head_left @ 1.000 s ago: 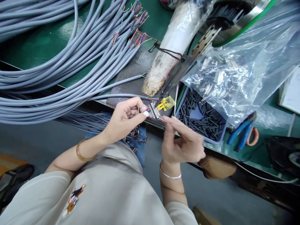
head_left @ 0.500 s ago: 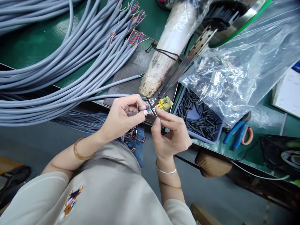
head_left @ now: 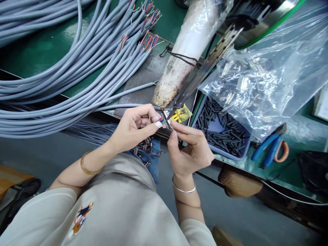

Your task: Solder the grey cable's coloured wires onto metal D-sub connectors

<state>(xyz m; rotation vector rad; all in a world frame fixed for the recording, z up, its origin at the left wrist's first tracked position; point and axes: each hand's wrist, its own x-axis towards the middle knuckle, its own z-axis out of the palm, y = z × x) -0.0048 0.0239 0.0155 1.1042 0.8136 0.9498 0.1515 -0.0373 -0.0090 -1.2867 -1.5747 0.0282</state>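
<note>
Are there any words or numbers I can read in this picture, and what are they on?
None can be read.
Yellow tag beside the hands: dark marks, too small and blurred to read.
Shirt patch: a cartoon picture, no letters that show.
White sheet at the right edge: too blurred to read.

Grey cable [head_left: 120, 107] ends in fanned coloured wires [head_left: 161, 121] at a small metal terminal strip [head_left: 167, 123], just off the bench edge

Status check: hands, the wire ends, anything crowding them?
Left hand pinching coloured wire ends. Right hand pinching small connector against them. Grey cable bundle lies left, apart from both hands.
</note>
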